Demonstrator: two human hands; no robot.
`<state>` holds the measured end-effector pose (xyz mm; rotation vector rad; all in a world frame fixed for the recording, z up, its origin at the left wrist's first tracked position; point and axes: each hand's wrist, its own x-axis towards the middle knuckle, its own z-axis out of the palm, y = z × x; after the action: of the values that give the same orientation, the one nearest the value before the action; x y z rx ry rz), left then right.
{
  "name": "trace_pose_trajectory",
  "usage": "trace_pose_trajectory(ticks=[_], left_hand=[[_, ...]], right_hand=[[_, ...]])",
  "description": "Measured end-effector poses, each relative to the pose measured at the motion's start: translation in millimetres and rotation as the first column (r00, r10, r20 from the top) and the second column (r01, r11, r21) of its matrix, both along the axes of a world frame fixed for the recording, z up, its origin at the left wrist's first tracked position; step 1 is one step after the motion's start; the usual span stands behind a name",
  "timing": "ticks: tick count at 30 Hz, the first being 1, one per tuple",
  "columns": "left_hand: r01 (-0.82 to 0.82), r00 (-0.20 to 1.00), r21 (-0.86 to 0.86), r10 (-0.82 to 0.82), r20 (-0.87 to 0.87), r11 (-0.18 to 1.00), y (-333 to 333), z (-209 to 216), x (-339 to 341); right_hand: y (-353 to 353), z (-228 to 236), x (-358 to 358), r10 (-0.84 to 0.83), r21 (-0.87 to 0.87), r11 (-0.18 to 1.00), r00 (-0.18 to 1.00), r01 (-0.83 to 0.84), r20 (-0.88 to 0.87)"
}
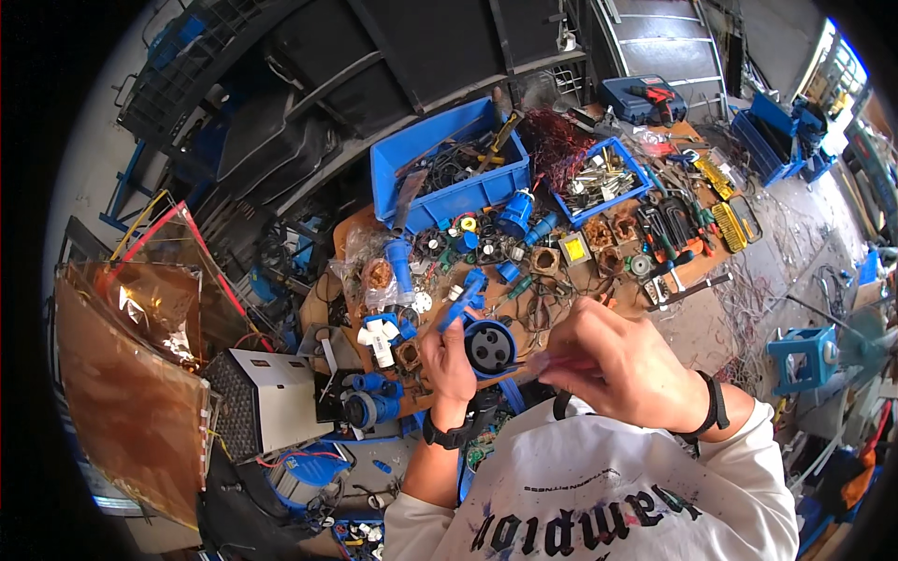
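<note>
My left hand (447, 363) is wrapped round a blue industrial socket (490, 346), whose dark round face with several holes points up at me. Its blue hinged lid (463, 299) stands raised beyond my fingers. To the right of the socket, my right hand (622, 365) is closed, thumb against the fingers, on a blurred reddish thing whose kind I cannot make out. White and blue fittings (378, 340) lie on the wooden table left of my left hand. More blue connectors (370, 409) sit at the table's near left edge.
A big blue crate (454, 201) of tools and scrap stands at the back. Beside it is a blue tray (599, 220) of metal parts. Pliers and screwdrivers (669, 224) lie at the right, near a yellow bit case (730, 224). A blue stool (804, 360) stands on the floor.
</note>
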<state>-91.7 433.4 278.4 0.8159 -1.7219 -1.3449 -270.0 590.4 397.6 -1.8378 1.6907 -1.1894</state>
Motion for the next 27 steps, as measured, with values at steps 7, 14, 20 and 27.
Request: trace_pose_trajectory(ticks=[7, 14, 20, 27], left_hand=[[-0.016, 1.0, 0.042, 0.015, 0.018, 0.999, -5, -7, -2], [-0.043, 0.999, 0.006, 0.043, -0.012, 0.999, -3, -13, -8], [-0.056, 0.998, 0.025, 0.055, 0.041, 0.998, -9, -27, -4], [-0.136, 0.983, -0.122, 0.149, 0.107, 0.983, -3, -18, -14]], right_hand=[[-13, -6, 1, 0.122, -0.201, 0.975, 0.987, -0.1, 0.1], [-9, -17, -3, 0.044, -0.083, 0.996, 0.995, -0.037, 0.087], [-18, -23, -11, 0.119, -0.181, 0.979, 0.987, -0.099, 0.107], [-13, -15, -15, -0.031, 0.394, 0.909, 0.965, 0.136, -0.261]])
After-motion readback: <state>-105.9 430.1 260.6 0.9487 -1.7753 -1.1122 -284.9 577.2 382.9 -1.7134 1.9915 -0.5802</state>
